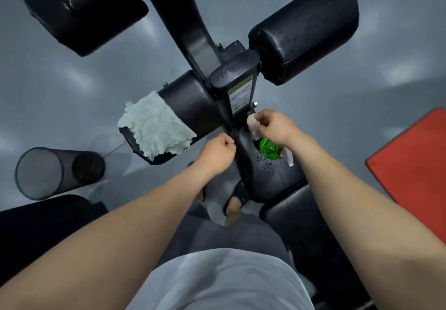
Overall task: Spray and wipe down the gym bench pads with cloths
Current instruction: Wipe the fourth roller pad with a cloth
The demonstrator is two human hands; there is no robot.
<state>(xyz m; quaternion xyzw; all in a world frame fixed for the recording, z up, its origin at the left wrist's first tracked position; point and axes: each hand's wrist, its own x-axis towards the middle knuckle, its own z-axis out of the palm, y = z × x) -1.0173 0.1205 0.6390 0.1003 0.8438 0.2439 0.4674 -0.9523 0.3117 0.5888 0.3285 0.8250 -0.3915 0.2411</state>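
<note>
two cloths: a pale shaggy cloth is draped over the left roller pad, and a small pinkish cloth is pinched in the right hand, grip clamped on it, at the far end of the seat pad

one green spray bottle lies on that seat pad just under the right wrist, with wet droplets beside it

the left hand is at the seat pad's left edge, grip closed in a fist with nothing seen in it

two more pads sit farther off, an upper left pad and an upper right pad, with a black frame post between them and the hands

one mesh bin stands on the grey floor at left and one red mat lies at right, with bare floor between the pads and both
</note>
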